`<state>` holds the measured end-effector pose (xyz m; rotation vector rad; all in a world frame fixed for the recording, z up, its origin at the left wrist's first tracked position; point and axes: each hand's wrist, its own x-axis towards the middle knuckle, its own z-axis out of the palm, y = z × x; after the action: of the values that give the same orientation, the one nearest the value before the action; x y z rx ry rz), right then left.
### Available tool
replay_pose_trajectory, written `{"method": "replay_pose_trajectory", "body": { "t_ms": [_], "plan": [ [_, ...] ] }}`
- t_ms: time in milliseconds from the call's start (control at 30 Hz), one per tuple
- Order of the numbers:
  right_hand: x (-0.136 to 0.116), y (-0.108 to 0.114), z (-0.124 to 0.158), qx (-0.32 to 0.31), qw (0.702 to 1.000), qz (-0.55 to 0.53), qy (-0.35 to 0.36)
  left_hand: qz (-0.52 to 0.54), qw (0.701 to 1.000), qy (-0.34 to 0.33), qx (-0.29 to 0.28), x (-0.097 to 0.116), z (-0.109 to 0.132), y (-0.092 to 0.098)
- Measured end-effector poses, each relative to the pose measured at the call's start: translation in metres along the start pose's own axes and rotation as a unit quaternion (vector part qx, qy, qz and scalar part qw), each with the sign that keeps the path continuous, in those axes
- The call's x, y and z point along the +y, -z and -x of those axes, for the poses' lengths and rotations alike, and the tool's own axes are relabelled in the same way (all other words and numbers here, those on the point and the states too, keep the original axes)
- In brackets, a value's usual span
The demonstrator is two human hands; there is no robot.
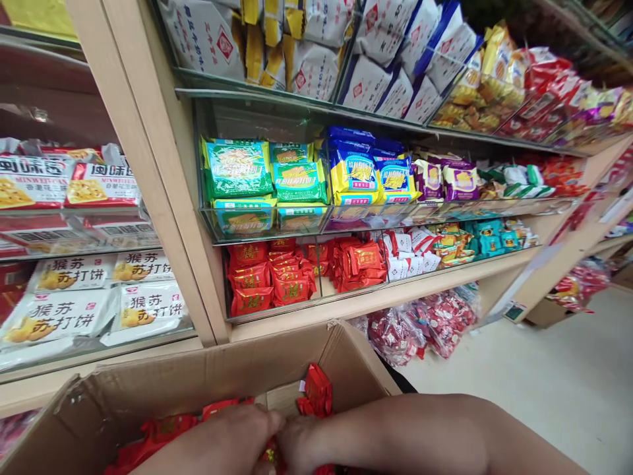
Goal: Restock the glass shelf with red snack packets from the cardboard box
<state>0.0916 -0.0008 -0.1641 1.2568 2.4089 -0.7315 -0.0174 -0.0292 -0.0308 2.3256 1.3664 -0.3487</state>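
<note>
Down in an open cardboard box (212,373) at the bottom of the view, my two hands are close together among red snack packets (165,432). My left hand (242,429) is curled, its fingertips mostly out of sight, against a red packet with gold print (271,454). From the right, my right hand (297,439) reaches down beside it, closed at the same packets; its fingers are largely hidden. More red packets (316,389) lean at the box's far right corner, just beyond my right hand.
Ahead stand wooden shelves with glass-fronted bins. Red packets (252,277) fill a lower bin; green biscuit packs (240,168) and blue-yellow packs (353,168) sit above. White biscuit packs (74,297) lie at left. Plastic bags of red packets (420,326) rest under the shelf, beside the floor (544,376).
</note>
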Motion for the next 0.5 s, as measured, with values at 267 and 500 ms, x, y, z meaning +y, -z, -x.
{"method": "replay_pose_trajectory", "body": {
  "t_ms": [267, 500],
  "plan": [
    [-0.003, 0.002, -0.002, -0.019, 0.988, -0.114, -0.100, 0.015, 1.000, -0.003, 0.014, -0.008, -0.006, 0.012],
    [0.020, 0.075, 0.061, 0.208, 0.897, -0.387, 0.051, 0.193, 0.969, 0.111, 0.104, -0.025, -0.014, 0.033]
  ]
}}
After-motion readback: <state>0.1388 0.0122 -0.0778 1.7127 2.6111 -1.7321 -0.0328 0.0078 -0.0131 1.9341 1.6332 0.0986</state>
